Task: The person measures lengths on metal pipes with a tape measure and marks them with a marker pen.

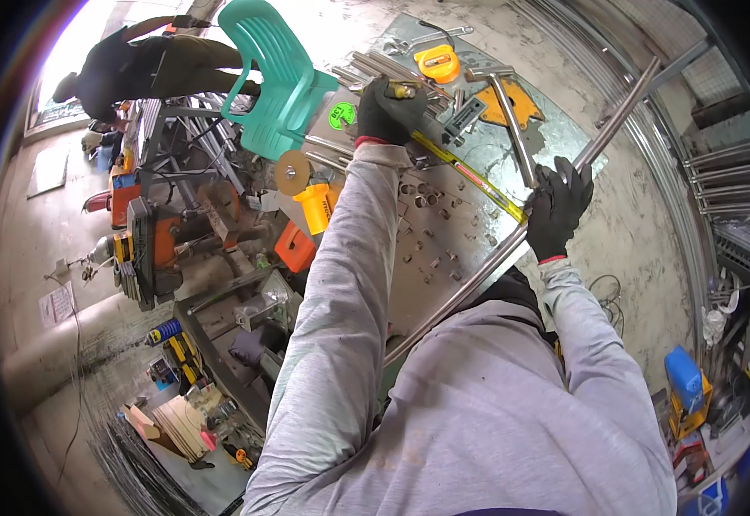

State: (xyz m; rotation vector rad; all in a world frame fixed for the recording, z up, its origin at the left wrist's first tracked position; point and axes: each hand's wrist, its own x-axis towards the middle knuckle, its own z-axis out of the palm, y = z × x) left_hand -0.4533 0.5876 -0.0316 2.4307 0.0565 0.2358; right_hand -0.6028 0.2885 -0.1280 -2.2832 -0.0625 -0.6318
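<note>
My left hand (385,116), in a black glove, is closed around a tape measure (402,90) whose yellow case partly shows. Its yellow blade (471,175) runs out over the table to my right hand (554,211). That hand, gloved in black too, grips a long shiny metal tube (613,125) near the blade's end; the fingers partly hide the contact. The tube slants across the table's near edge, in front of my body. Just beyond my right hand lies a metal hammer (514,129). Several short tube pieces (422,196) are scattered below the blade.
On the metal table (431,297) lie a yellow-orange triangular plate (513,105), an orange-yellow case (437,63) and a green disc (341,115). A green plastic chair (273,86) stands at the far left, with another person (151,64) beyond. Machines (151,245) crowd the left side; long tubes (736,176) are stacked right.
</note>
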